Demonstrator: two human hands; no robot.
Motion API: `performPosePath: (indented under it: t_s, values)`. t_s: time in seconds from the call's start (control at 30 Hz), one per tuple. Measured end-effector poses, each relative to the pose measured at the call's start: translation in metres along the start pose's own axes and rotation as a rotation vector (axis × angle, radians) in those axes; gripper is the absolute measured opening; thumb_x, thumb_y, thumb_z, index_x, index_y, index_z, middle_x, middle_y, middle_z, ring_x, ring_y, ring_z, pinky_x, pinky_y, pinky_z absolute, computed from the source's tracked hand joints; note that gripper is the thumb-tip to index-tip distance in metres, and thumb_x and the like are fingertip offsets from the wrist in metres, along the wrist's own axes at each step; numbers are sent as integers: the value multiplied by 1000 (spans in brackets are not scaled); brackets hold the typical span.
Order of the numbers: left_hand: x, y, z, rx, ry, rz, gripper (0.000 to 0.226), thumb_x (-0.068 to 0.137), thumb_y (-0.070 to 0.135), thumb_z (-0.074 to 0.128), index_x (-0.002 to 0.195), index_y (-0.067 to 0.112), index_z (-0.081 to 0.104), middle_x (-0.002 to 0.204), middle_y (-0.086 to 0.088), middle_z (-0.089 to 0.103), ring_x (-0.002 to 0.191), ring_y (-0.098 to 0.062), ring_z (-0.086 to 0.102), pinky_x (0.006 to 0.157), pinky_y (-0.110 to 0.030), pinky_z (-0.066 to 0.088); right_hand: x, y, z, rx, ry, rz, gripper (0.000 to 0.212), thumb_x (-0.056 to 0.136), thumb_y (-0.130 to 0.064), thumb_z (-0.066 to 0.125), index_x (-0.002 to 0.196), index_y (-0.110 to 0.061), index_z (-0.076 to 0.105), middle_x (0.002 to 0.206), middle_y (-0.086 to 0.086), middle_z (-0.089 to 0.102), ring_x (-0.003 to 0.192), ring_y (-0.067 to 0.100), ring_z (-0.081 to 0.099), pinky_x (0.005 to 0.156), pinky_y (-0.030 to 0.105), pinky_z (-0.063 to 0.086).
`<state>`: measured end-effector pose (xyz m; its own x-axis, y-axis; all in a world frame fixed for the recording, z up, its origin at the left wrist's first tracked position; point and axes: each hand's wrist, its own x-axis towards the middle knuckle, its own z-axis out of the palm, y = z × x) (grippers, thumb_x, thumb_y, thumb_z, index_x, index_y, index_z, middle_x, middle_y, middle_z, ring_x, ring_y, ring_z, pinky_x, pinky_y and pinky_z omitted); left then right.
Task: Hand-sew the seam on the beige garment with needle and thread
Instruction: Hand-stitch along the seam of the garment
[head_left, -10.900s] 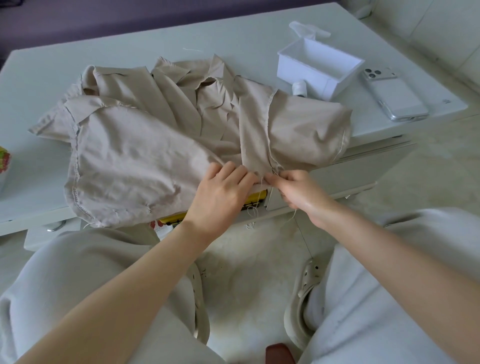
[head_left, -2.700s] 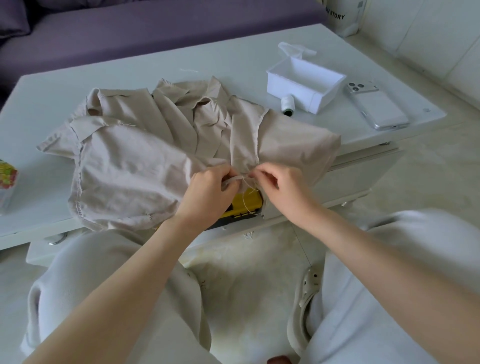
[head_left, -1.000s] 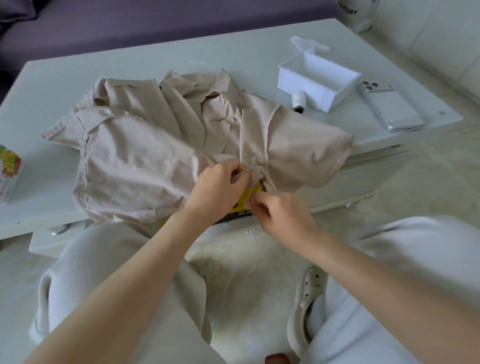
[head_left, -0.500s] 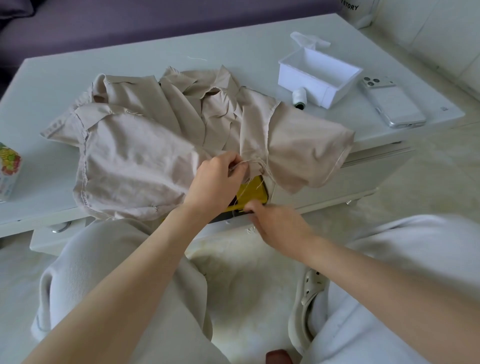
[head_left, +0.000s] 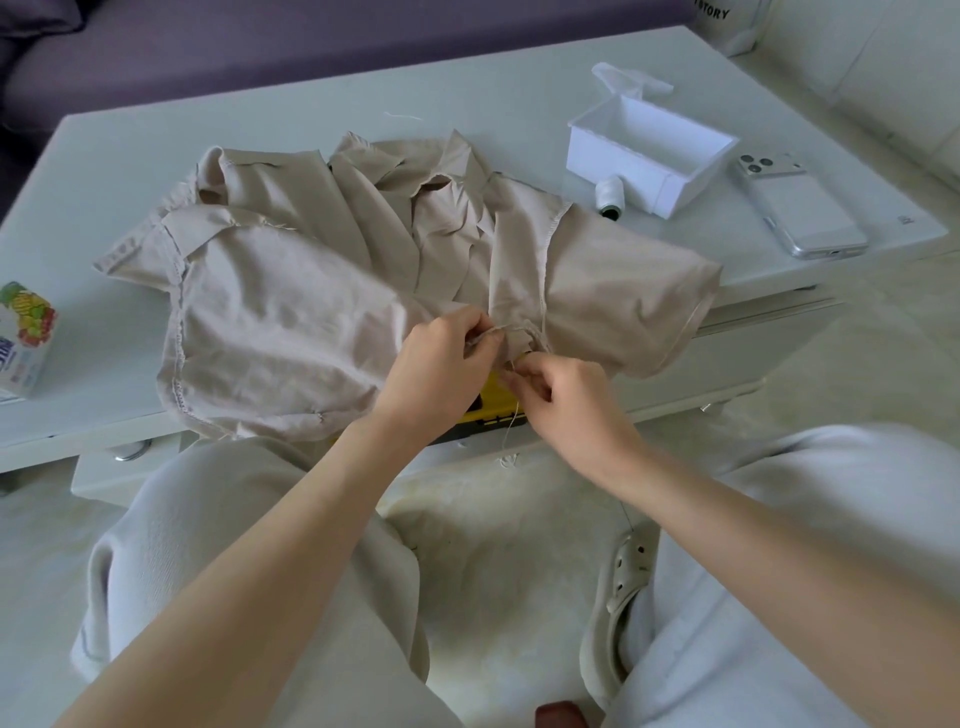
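The beige garment (head_left: 291, 312) lies crumpled on the white table (head_left: 467, 88), its near edge hanging over the front. My left hand (head_left: 436, 369) pinches the fabric fold at the seam by the table's front edge. Just to its right, my right hand (head_left: 561, 400) has its fingertips closed at the seam, and a pale thread (head_left: 511, 426) hangs down from them. The needle itself is too small to make out. A white thread spool (head_left: 609, 193) lies on the table behind the garment.
A white open box (head_left: 649, 150) and a white phone (head_left: 800, 208) sit at the table's right. A colourful carton (head_left: 23, 338) stands at the left edge. Something yellow (head_left: 493, 400) shows in the drawer under my hands. My knees flank the floor below; a purple sofa is behind.
My right hand, which had dropped below the table edge half a second ago, has come back up to the seam beside my left hand. The left hand kept its pinch.
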<state>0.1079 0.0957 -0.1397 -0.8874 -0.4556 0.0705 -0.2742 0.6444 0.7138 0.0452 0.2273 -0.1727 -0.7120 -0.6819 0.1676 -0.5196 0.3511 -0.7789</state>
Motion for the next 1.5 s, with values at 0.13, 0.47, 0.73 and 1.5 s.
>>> performPosePath:
  t_s: [0.13,0.47,0.73,1.5]
  values:
    - [2,-1,-1,1,20,-14,20,95,20,51,81,8,60,71,-7,60,61,-18,46,58,-28,38,-10,1,1,-136,-78,-199,17,91,-18,60,81,-9,71,52,-15,51,45,2,49,47,15,28]
    - [1,1,-1,22,27,21,21,96,21,51,85,8,63,66,-4,58,53,-11,43,52,-23,36,-33,17,15,-445,-402,-634,26,58,-4,85,78,-18,77,54,-4,65,46,15,60,38,16,40]
    - [1,0,-3,-16,30,18,20,95,20,52,84,9,63,63,3,55,56,-9,44,53,-19,35,-21,11,8,-443,-333,-336,24,100,-28,43,109,-11,57,75,-1,62,67,22,63,50,27,39]
    - [5,-2,1,43,-162,28,15,96,18,53,95,7,63,69,1,56,56,-10,45,53,-13,36,42,16,-70,-576,-38,-199,15,92,-19,58,93,-10,70,75,-8,49,64,9,42,50,14,22]
